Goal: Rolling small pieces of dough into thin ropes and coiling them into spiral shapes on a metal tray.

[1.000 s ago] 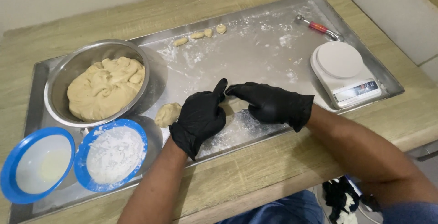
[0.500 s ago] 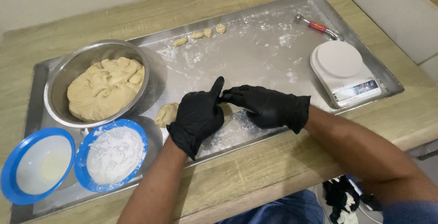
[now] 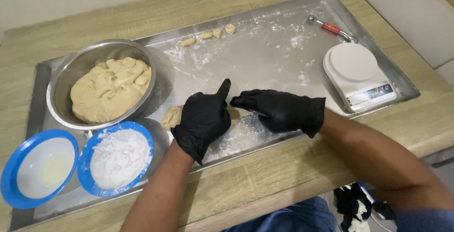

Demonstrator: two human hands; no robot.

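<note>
On the floured steel tray (image 3: 283,47), your gloved left hand (image 3: 204,118) and right hand (image 3: 283,111) have drawn closer, fingertips meeting. Both curl half-closed over a dough piece (image 3: 171,117); the grip itself is hidden

Open floured tray (image 3: 283,52) beyond the hands; dough bowl (image 3: 101,83) and flour plate (image 3: 116,158) block left, scale (image 3: 359,73) right.

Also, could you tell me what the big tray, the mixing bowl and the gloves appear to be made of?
The tray and bowl look like brushed steel: grey, with dull reflections. The gloves on the left hand and right hand seem thin black nitrile or latex, snug and faintly shiny.
</note>
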